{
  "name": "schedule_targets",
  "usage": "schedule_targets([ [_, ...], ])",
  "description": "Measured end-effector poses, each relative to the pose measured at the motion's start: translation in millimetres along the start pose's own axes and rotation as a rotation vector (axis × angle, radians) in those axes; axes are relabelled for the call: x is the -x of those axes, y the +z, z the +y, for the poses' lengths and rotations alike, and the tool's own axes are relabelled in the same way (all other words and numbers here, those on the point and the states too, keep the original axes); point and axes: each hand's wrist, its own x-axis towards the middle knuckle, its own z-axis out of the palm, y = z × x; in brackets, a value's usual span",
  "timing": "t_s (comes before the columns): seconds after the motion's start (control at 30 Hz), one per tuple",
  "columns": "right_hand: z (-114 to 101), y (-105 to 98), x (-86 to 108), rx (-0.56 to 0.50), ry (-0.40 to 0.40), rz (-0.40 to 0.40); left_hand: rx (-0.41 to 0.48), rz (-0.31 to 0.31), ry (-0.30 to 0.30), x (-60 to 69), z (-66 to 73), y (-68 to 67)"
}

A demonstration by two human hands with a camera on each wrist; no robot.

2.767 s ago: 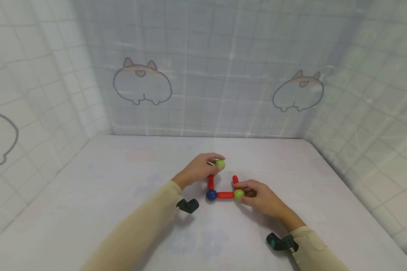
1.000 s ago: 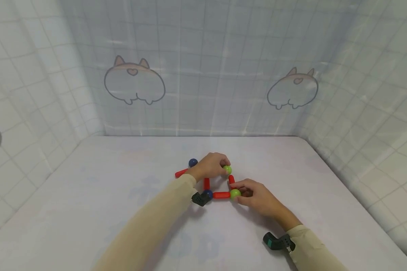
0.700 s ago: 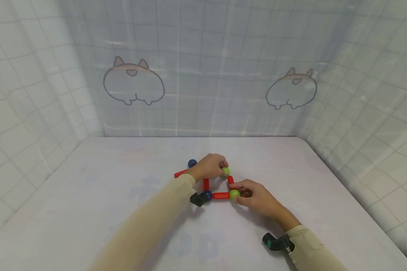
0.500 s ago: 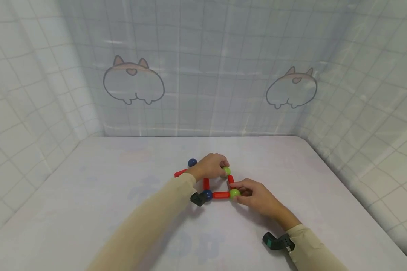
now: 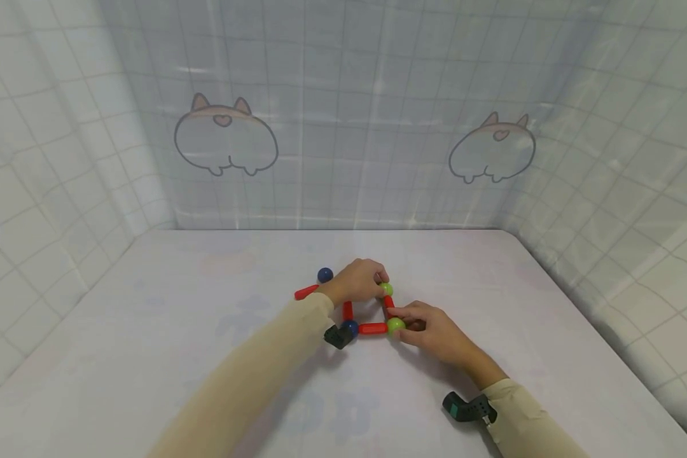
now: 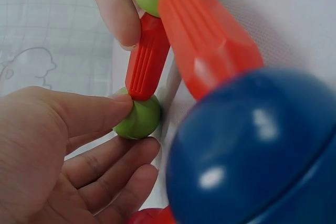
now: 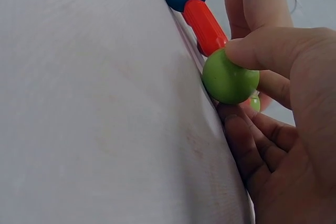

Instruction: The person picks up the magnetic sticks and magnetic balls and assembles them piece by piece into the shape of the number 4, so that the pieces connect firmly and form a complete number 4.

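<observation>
My left hand (image 5: 357,280) pinches a green ball (image 5: 386,289) at the far right corner of a ball-and-rod frame. In the left wrist view that ball meets one end of a ribbed red magnetic rod (image 6: 148,59). At the rod's other end is a nearer green ball (image 5: 396,327), gripped by the thumb and fingers of my right hand (image 5: 435,331). A front red rod (image 5: 373,329) links this nearer ball to a blue ball (image 5: 350,328). From the blue ball a left red rod (image 5: 348,311) runs back, its far end hidden behind my left hand.
Left of the frame, a second blue ball (image 5: 325,275) and another red rod (image 5: 306,292) lie near my left wrist, partly covered by it. The pale table (image 5: 206,381) meets a grid-patterned curtain (image 5: 349,159) at the back. Dark wrist devices (image 5: 468,408) sit on both sleeves.
My left hand has carried the far green ball rightward, and its gap to the right-hand red rod has closed. My right hand stays on the nearer ball. The second blue ball has come into view.
</observation>
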Motion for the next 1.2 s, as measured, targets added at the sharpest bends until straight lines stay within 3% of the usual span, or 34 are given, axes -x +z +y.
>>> schedule_targets([
  [0.73, -7.9, 8.6, -1.9, 0.078, 0.007, 0.088, 0.006, 0.009, 0.007, -4.0, 2.7, 3.5],
  [1.03, -7.5, 9.5, -2.1, 0.116, -0.015, 0.126, -0.013, 0.061, 0.047, -4.2, -5.7, 0.0],
  [1.2, -6.4, 8.9, -2.6, 0.104, -0.008, 0.135, 0.022, 0.135, 0.083, -0.7, -14.7, -7.0],
])
